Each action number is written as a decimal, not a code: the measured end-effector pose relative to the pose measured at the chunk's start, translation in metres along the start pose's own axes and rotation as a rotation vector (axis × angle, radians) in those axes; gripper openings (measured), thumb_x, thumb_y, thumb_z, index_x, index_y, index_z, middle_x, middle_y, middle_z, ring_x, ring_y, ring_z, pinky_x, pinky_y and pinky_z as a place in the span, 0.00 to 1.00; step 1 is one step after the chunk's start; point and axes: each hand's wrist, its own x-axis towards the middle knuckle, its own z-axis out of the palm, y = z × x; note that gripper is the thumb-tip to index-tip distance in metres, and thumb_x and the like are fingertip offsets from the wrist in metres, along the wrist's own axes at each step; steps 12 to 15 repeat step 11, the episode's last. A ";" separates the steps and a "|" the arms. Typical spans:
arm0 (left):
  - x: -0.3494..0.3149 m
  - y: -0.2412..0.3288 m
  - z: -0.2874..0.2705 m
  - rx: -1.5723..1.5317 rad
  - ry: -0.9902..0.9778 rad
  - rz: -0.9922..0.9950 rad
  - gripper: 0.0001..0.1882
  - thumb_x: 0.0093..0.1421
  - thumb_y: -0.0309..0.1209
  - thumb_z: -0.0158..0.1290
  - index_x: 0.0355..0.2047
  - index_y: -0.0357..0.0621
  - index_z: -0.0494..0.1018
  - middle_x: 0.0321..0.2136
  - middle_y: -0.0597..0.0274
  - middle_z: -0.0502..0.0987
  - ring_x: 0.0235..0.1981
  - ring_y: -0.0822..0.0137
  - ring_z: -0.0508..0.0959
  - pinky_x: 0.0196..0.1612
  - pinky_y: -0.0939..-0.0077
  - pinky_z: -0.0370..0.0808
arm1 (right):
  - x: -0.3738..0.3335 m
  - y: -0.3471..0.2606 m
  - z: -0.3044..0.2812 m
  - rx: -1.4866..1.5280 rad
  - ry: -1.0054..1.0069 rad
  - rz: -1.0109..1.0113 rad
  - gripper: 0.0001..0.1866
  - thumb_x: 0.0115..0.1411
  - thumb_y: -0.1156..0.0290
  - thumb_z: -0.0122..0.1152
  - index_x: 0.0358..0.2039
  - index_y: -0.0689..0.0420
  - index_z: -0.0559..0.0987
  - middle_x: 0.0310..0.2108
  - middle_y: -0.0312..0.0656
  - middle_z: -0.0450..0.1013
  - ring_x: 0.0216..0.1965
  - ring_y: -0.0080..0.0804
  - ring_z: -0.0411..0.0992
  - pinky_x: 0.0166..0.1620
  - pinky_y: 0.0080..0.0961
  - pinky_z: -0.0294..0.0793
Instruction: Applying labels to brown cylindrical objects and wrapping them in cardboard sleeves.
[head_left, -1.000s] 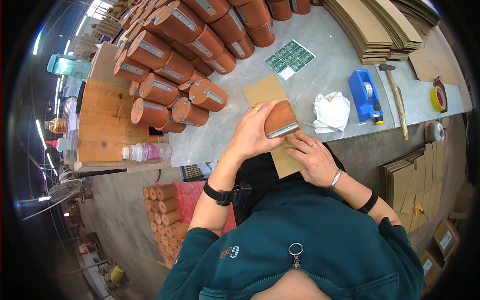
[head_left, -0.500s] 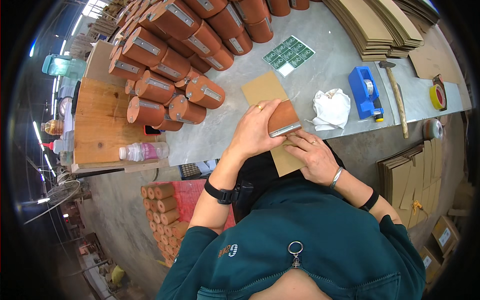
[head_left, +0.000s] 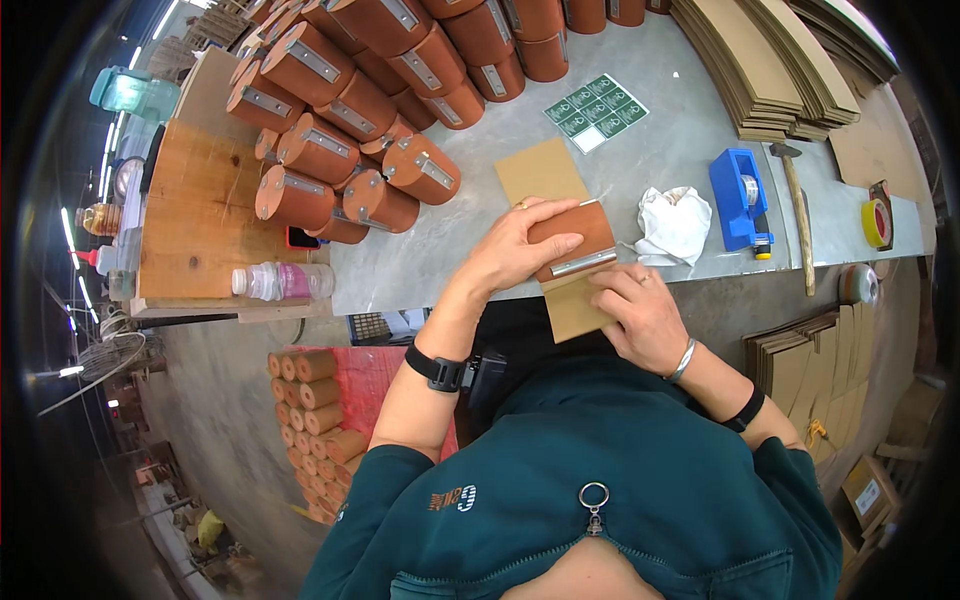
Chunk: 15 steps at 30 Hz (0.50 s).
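Observation:
A reddish-brown cylinder [head_left: 578, 234] with a metal strip along its side lies on a tan cardboard strip [head_left: 540, 172] at the table's front edge. My left hand [head_left: 510, 245] is closed over its left side, the thumb lying across the top. The cardboard's near end sticks out past the table edge, above my lap. There my right hand [head_left: 645, 318] has its fingers bent over the strip's right edge, just below the metal strip; its fingertips are partly hidden. To the right of the cylinder sits a crumpled white cloth [head_left: 673, 226].
Several similar cylinders [head_left: 318, 148] are piled at the back left. Green labels [head_left: 597, 112], a blue tape dispenser [head_left: 737, 200], a hammer [head_left: 797, 215] and yellow tape [head_left: 876, 223] lie on the table [head_left: 460, 235]. Cardboard stacks [head_left: 735, 60] stand back right; a bottle [head_left: 283, 282] lies left.
The cylinder has turned slightly, and my left thumb now shows across its top. My right hand has shifted a little away from the cylinder's lower edge, its fingers more bent.

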 end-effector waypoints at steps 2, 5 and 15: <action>0.001 -0.008 0.003 -0.088 0.030 0.012 0.25 0.62 0.39 0.61 0.57 0.41 0.74 0.51 0.55 0.74 0.53 0.62 0.74 0.56 0.70 0.70 | 0.016 -0.001 -0.007 -0.007 0.065 -0.059 0.11 0.45 0.79 0.64 0.31 0.56 0.76 0.42 0.39 0.73 0.45 0.41 0.68 0.46 0.37 0.67; 0.001 -0.008 0.003 -0.231 0.055 -0.014 0.26 0.59 0.41 0.63 0.55 0.42 0.76 0.50 0.54 0.75 0.52 0.62 0.75 0.55 0.69 0.72 | 0.048 0.004 -0.016 -0.029 0.145 -0.128 0.07 0.46 0.78 0.66 0.26 0.55 0.76 0.35 0.36 0.70 0.38 0.38 0.66 0.41 0.35 0.63; 0.008 -0.016 -0.003 -0.314 -0.029 -0.076 0.26 0.59 0.41 0.63 0.55 0.45 0.76 0.53 0.54 0.75 0.52 0.61 0.76 0.56 0.68 0.72 | 0.079 0.025 -0.019 0.103 0.082 -0.201 0.09 0.46 0.75 0.70 0.30 0.54 0.81 0.40 0.38 0.71 0.44 0.39 0.69 0.49 0.37 0.65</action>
